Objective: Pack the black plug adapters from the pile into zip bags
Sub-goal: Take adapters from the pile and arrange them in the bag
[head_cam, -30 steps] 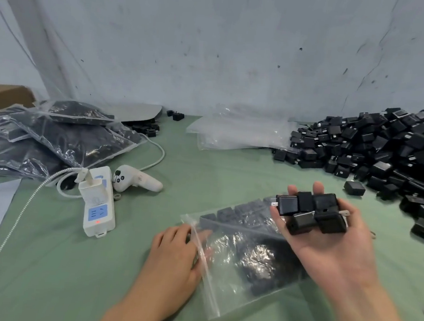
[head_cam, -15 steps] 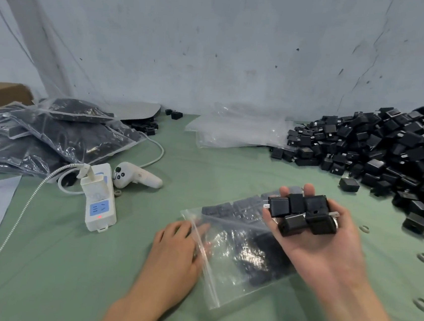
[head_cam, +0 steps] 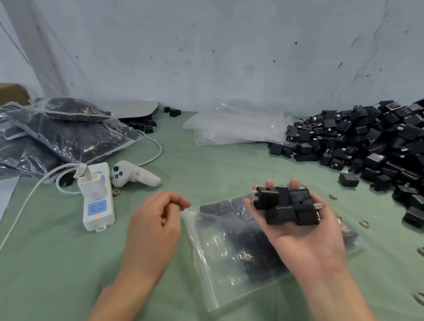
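Observation:
My right hand is palm up above a clear zip bag and cradles several black plug adapters in its curled fingers. The bag lies flat on the green table with more adapters inside it. At the bag's upper left corner my left hand has its fingers curled, the fingertips on the bag's edge. The big pile of black adapters fills the far right. One loose adapter lies in front of the pile.
Filled bags are stacked at the far left beside a cardboard box. A white power strip with its cable and a white controller lie left of centre. Empty bags sit by the wall. Small rings dot the right side of the table.
My left hand has lifted off the bag's mouth and curled its fingers at the corner. My right hand with the adapters has drifted slightly left over the bag.

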The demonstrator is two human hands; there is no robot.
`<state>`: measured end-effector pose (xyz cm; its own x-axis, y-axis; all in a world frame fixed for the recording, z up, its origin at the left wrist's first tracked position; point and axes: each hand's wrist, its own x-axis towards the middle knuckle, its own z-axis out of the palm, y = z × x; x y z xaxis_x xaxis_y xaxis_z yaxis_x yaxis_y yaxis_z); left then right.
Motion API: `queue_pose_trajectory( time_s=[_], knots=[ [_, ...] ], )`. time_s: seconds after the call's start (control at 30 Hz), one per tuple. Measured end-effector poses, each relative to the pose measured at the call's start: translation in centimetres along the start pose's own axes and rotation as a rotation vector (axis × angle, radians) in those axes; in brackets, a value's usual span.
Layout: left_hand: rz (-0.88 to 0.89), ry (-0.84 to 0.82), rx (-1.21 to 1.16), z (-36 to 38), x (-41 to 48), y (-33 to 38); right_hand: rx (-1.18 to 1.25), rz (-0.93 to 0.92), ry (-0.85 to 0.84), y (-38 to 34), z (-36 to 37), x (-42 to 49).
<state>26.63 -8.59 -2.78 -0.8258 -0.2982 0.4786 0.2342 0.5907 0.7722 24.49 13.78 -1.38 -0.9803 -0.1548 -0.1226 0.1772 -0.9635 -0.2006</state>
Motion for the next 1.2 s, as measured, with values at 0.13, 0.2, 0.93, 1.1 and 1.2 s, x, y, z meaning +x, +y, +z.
queue_pose_trajectory(
  time_s=[0.13, 0.2, 0.93, 1.1, 1.2],
  knots=[
    [0.082, -0.162, -0.167, 2.0, 0.2, 3.1, -0.017, 0.023, 0.023, 1.0, 0.2, 0.5],
    [0.126, -0.300, -0.132, 3.2, 0.1, 3.8, -0.036, 0.035, 0.021, 1.3, 0.3, 0.8],
    [-0.011, -0.369, 0.424, -3.2, -2.3, -3.0, -0.040, -0.056, 0.111, -0.5, 0.6, 1.3],
    [0.119, -0.466, 0.430, -1.7, -3.9, -2.5, -0.038, -0.068, 0.123, -0.8, 0.6, 1.2],
    [0.126, -0.467, 0.328, -1.4, -4.0, -2.4, -0.050, -0.070, 0.124, -0.8, 0.5, 1.3]
  ],
)
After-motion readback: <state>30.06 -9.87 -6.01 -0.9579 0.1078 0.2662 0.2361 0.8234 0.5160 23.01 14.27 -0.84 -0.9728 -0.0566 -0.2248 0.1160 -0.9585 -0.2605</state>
